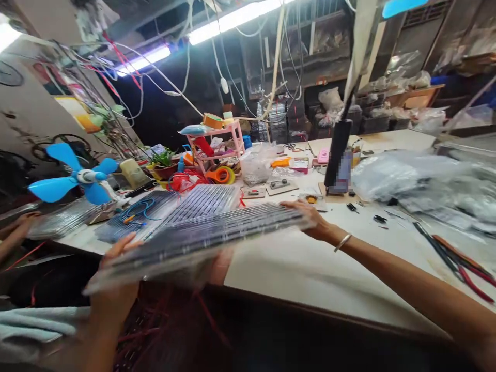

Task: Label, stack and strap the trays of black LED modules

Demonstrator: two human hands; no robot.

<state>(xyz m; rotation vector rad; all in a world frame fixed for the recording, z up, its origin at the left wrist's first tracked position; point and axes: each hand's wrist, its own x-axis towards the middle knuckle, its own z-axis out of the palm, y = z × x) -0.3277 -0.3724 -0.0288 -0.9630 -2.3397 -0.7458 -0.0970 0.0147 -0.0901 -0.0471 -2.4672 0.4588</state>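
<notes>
Clear-wrapped panel stack point(201, 240) | left hand point(116, 289), right hand point(313, 219) clasp opposite ends, arms outstretched

Glossy clear plastic wrap on dark ribbed panel stack point(201, 240), matt white tabletop point(294, 263), plastic fan point(73, 178)

A: Left hand point(116, 279) status?

B: I see it low at the near left, forearm coming up from the bottom edge, fingers curled closed in a grip, thumb on top.

A: Right hand point(315, 222)?

B: Arm stretched long from the lower right, nearly straight. Wrist, with its thin silver metal bangle point(343, 242), slightly bent, palm down, fingers closed in a pinch. Both blurred.
</notes>
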